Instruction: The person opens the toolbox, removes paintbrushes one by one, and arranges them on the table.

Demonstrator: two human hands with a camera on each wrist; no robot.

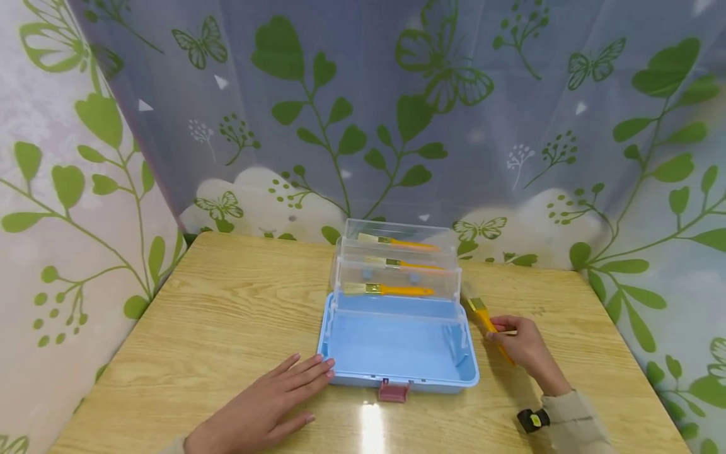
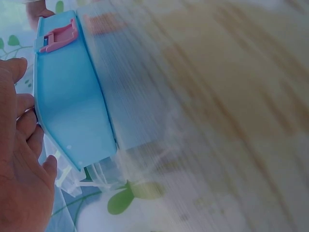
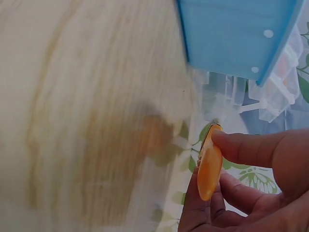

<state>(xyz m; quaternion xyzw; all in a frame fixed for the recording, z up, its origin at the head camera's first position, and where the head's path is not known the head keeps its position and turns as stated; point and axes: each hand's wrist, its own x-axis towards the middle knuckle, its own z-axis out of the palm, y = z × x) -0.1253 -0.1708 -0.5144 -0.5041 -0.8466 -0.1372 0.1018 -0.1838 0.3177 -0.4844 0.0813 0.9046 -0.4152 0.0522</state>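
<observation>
A light blue plastic box (image 1: 397, 347) stands on the table with its tiered clear trays (image 1: 442, 284) raised at the back. Each of three tiers shows one paintbrush (image 1: 405, 291) with an orange handle. My left hand (image 1: 272, 400) lies with fingers extended, the fingertips touching the box's front left corner; in the left wrist view they rest along the box's rim (image 2: 37, 92). To the right of the box, my right hand (image 1: 524, 343) pinches another paintbrush (image 3: 211, 169) by its orange handle between thumb and fingers. Its bristles point away, toward the back.
The box's pink latch (image 1: 394, 391) hangs down at the front. A wood-grain table (image 1: 227, 302) extends to both sides. Behind it hangs a curtain (image 1: 368, 113) printed with leaves and butterflies. A black wrist strap (image 1: 533, 419) sits by the right sleeve.
</observation>
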